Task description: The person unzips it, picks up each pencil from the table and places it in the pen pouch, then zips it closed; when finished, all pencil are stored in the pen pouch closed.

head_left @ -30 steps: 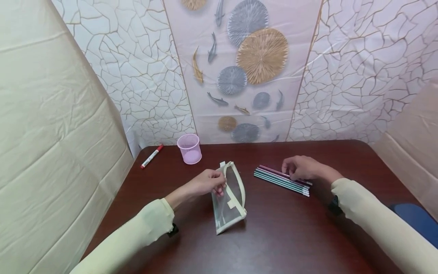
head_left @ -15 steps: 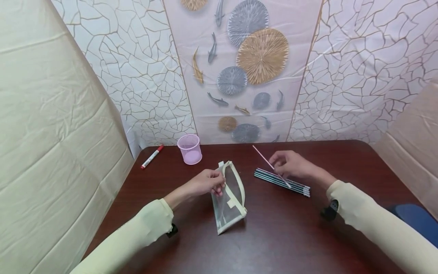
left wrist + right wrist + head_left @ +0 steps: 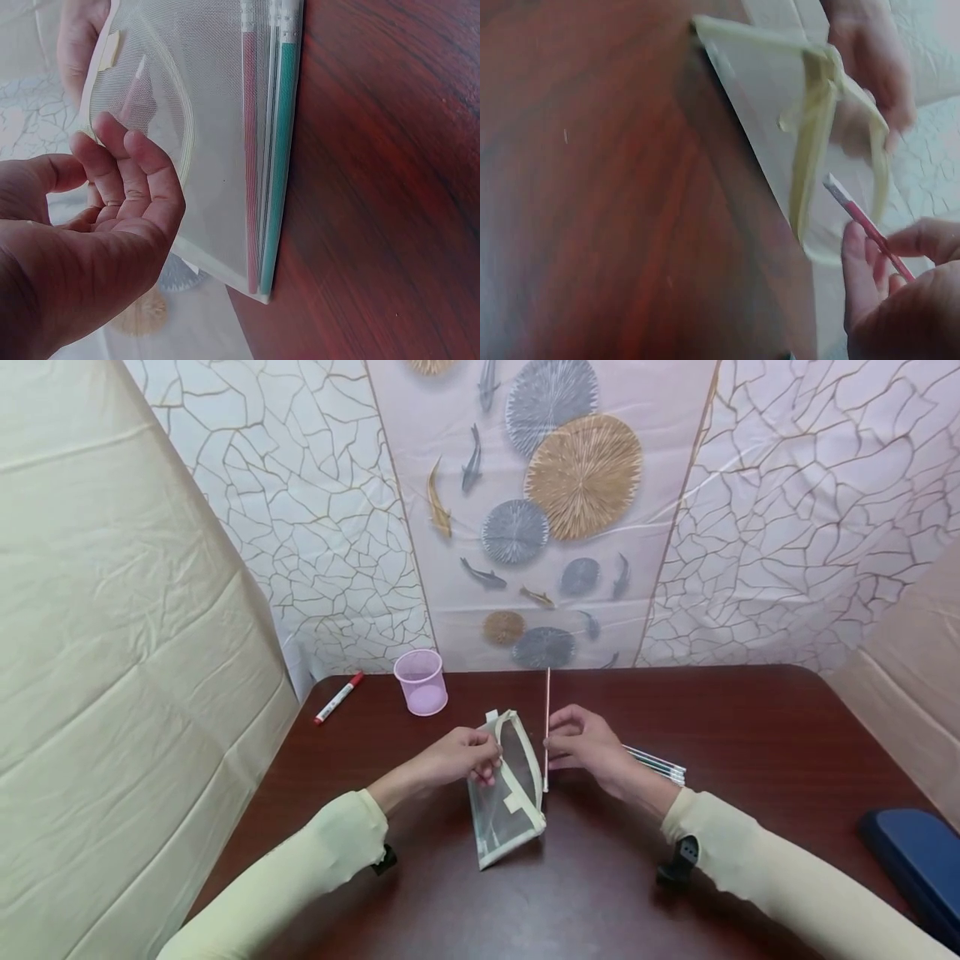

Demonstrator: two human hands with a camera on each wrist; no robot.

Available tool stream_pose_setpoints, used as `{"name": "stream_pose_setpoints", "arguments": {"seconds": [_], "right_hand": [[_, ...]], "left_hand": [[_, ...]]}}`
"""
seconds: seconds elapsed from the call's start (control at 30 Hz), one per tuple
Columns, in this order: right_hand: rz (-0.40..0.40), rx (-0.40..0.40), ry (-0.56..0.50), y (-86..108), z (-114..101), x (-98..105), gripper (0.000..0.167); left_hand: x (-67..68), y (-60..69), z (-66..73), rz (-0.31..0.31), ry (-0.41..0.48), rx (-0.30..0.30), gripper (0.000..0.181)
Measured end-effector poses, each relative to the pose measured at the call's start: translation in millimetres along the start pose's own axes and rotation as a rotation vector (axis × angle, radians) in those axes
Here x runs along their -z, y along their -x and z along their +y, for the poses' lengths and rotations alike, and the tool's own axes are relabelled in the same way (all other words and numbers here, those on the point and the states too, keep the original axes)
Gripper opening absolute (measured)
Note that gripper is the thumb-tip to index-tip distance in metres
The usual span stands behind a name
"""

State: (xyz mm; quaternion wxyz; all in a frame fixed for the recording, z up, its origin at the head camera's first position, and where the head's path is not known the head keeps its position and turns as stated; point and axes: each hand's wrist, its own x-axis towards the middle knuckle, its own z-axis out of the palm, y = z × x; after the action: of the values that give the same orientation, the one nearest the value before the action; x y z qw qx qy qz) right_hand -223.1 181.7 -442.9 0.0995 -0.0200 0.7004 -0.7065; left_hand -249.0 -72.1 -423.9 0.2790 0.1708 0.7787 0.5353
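Note:
My left hand pinches the cream-edged rim of a see-through mesh pencil pouch, whose zip side gapes open. Through the mesh in the left wrist view, a pink pencil and a green pencil lie along the bottom. Just right of the pouch, my right hand holds another pink pencil between thumb and fingers. That pencil stands nearly upright in the head view, and its white end is close to the opening in the right wrist view. Several green and dark pencils lie partly hidden behind the right hand.
A pink mesh cup stands at the back left of the dark wooden table. Beside it lies a white marker with a red cap. A dark blue case is at the right edge.
My right hand has lifted the pink pencil off the row and carried it left to the pouch, turning it nearly upright. The left hand keeps its grip on the pouch.

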Motion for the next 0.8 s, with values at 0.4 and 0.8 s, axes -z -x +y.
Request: {"name": "stream_pose_setpoints", "arguments": {"seconds": [0.4,0.8], "right_hand": [[-0.2,-0.087,0.109,3.0,8,-26,0.031],[-0.241,-0.168,0.163,5.3,2,-24,0.034]], "left_hand": [[-4.8,-4.6,0.7,0.002,-0.003,0.017,0.023],[-9.3,-7.4,0.2,0.007,0.04,0.024,0.021]]}}
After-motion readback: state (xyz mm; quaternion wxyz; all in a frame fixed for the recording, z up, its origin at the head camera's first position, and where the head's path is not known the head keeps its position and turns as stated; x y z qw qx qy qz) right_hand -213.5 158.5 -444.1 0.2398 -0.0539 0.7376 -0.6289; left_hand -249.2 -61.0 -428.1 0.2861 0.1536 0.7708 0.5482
